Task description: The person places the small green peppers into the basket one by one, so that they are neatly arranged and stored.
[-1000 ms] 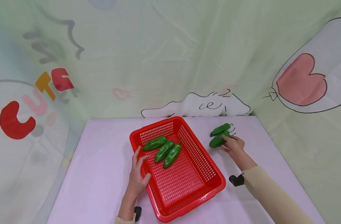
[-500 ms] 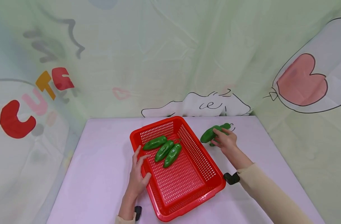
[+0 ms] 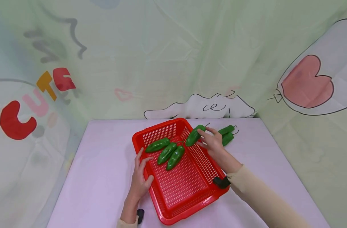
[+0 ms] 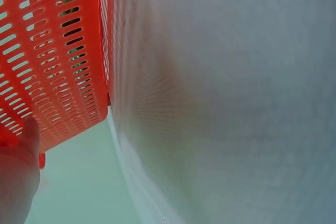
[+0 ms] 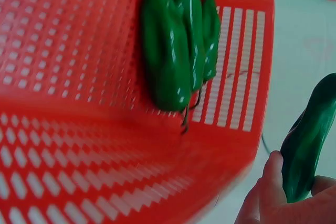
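Note:
My right hand (image 3: 214,144) grips a green chili pepper (image 3: 194,136) between thumb and fingers, above the far right side of a red plastic basket (image 3: 181,218). In the right wrist view the held pepper (image 5: 310,137) points up, beside the basket's rim. Three glossy green peppers (image 3: 167,154) lie side by side on the perforated basket floor, toward the far left. My left hand (image 3: 139,182) holds the basket's left edge, fingertips over the rim. The left wrist view shows one of its fingers (image 4: 30,137) against the outer wall. Two more peppers (image 3: 227,138) lie right of the basket, partly hidden.
The basket sits slantwise on a table with a pale lilac cloth (image 3: 105,158). Printed light green curtains (image 3: 173,63) rise behind the table and along both sides. A black wrist device (image 3: 221,182) hangs under my right sleeve, over the basket's near right rim.
My right hand has lifted a pepper from the group on the right and carried it left over the basket. My left hand and the basket have stayed in place.

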{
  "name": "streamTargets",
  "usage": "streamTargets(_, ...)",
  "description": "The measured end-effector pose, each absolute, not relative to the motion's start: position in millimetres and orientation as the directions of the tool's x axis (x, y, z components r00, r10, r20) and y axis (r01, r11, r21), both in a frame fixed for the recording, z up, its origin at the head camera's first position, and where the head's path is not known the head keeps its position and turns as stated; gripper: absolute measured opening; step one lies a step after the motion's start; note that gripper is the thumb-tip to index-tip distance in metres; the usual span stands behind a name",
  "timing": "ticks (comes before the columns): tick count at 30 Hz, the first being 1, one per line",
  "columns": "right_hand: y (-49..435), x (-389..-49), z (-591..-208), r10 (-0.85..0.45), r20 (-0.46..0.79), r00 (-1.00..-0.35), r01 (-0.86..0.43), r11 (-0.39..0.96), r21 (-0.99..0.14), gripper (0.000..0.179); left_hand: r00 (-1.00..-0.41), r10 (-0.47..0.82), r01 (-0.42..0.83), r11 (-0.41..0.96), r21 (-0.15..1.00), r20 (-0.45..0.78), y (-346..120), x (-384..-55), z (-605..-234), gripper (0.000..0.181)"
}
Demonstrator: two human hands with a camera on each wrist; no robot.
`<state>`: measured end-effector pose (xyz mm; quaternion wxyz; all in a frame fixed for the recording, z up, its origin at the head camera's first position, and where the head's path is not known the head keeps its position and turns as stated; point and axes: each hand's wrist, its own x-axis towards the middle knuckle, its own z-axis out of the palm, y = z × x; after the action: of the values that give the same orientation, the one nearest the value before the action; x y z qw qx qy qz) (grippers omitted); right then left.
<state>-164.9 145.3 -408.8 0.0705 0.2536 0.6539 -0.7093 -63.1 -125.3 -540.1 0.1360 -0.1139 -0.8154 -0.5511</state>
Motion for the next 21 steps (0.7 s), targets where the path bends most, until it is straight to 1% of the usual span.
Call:
streamTargets(5,125.2,-163.9,-409.8,0.192,-0.448,-0.873,0.425,-0.15,-0.892,0.066,-0.937,0.04,0.337,0.362,0.869,0.347,-125.7,-63.4,-541.4,0.065)
streamTargets(12,102.7,-159.1,-418.8,0.189,-0.439,-0.879,0.42,-0.13,-0.898,0.061,-0.933,0.037,0.346,0.369,0.863,0.358,-125.9,-64.2,-542.5,0.066)
streamTargets(18,92.6,-152.3,-431.8,0.201,-0.43,-0.88,0.415,-0.113,-0.903,0.057,-0.935,0.038,0.342,0.359,0.869,0.352,-125.6,-63.8,-541.2,0.065)
streamTargets(21,89.5,-150.0,-436.1,0.211,-0.427,-0.879,0.413,-0.109,-0.904,0.059,-0.938,0.033,0.335,0.356,0.872,0.346,-125.9,-63.7,-540.5,0.065)
